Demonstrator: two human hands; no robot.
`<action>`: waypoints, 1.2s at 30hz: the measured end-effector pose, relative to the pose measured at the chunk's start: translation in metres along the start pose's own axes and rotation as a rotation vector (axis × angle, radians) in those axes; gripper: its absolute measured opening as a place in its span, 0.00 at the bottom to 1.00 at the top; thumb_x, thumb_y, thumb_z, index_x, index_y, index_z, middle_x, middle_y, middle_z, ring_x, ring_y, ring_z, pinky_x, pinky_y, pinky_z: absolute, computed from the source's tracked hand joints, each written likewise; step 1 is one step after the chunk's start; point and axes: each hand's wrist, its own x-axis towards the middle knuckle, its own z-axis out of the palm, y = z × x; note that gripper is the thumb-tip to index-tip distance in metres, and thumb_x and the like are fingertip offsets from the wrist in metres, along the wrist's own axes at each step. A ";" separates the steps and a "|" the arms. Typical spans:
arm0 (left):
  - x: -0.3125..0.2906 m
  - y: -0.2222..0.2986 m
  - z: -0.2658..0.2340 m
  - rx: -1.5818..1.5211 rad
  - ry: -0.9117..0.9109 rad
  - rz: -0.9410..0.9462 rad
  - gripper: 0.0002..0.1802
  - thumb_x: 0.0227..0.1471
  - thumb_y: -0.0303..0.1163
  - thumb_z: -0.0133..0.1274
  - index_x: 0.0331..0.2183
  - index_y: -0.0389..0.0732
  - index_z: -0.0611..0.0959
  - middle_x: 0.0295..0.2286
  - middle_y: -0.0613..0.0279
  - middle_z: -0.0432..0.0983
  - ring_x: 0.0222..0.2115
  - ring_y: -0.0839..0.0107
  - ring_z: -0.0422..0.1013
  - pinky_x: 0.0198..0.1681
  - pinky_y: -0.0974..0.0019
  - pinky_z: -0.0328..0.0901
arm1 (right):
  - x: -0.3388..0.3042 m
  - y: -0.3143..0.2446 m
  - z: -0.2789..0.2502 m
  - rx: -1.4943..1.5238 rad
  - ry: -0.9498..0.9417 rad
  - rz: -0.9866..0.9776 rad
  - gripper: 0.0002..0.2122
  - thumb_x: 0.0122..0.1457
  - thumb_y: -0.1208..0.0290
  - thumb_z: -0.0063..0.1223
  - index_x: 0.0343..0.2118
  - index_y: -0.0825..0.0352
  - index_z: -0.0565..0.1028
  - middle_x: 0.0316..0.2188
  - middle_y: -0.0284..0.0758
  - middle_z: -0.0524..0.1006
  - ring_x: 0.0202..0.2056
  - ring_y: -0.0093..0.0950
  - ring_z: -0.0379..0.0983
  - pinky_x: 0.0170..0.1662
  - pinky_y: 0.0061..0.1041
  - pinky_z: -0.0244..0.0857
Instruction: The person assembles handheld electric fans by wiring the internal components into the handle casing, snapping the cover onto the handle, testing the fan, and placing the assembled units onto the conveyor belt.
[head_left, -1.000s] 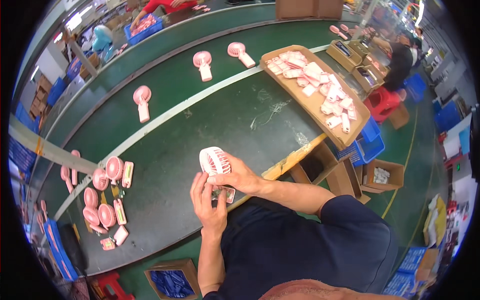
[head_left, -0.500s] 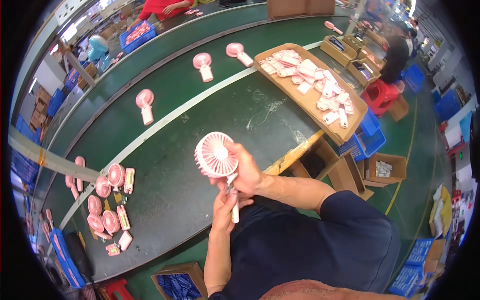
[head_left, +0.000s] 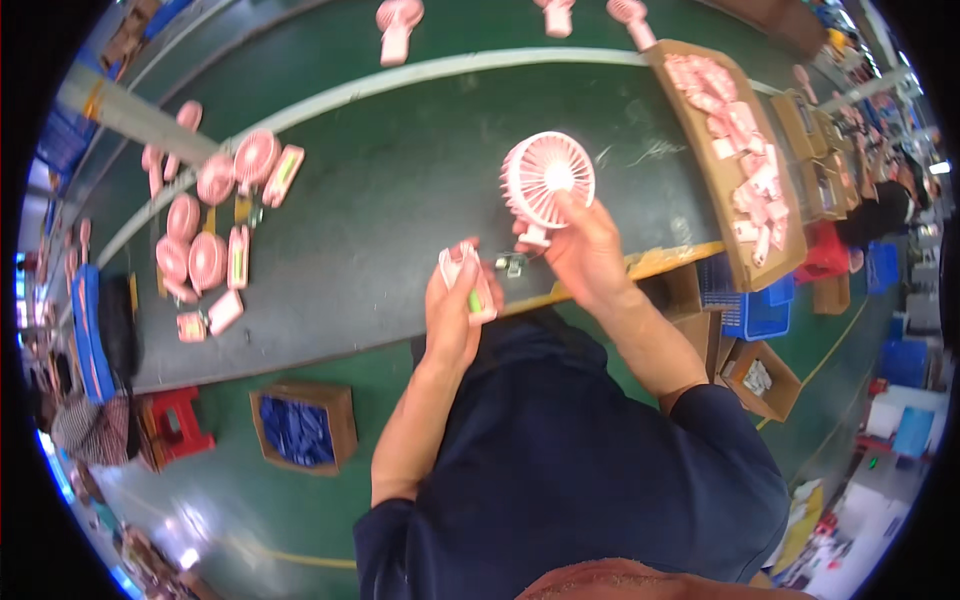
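Pink fan head (head_left: 550,178), one, in right grip (head_left: 588,250).

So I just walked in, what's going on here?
A person sits or stands at a dark workbench with a small pink fan in pieces. The right hand holds the round fan head, and the left hand holds a pink handle piece with something green in it. The two pieces are apart, with a small circuit board between them. More pink fans lie to the left, and a cardboard tray of pink parts is to the right.
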 end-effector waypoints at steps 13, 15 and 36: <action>0.002 -0.002 -0.004 0.094 -0.007 -0.013 0.32 0.49 0.12 0.51 0.57 0.37 0.68 0.39 0.58 0.76 0.35 0.70 0.77 0.38 0.68 0.74 | -0.033 0.019 0.005 -0.318 -0.060 -0.133 0.29 0.58 0.76 0.61 0.61 0.74 0.63 0.53 0.41 0.75 0.53 0.30 0.74 0.59 0.30 0.67; -0.004 -0.005 -0.007 0.085 -0.072 -0.027 0.34 0.49 0.13 0.51 0.58 0.37 0.66 0.38 0.55 0.76 0.35 0.67 0.77 0.33 0.68 0.76 | -0.021 0.016 0.004 -0.296 0.007 -0.103 0.24 0.59 0.75 0.60 0.57 0.73 0.66 0.49 0.39 0.77 0.49 0.25 0.75 0.55 0.29 0.69; -0.011 -0.015 -0.012 0.102 -0.233 -0.153 0.14 0.59 0.24 0.47 0.47 0.33 0.74 0.38 0.51 0.78 0.32 0.64 0.79 0.36 0.62 0.78 | -0.001 0.040 -0.020 -0.457 -0.055 0.152 0.21 0.58 0.71 0.66 0.49 0.73 0.70 0.35 0.35 0.78 0.26 0.15 0.72 0.25 0.16 0.67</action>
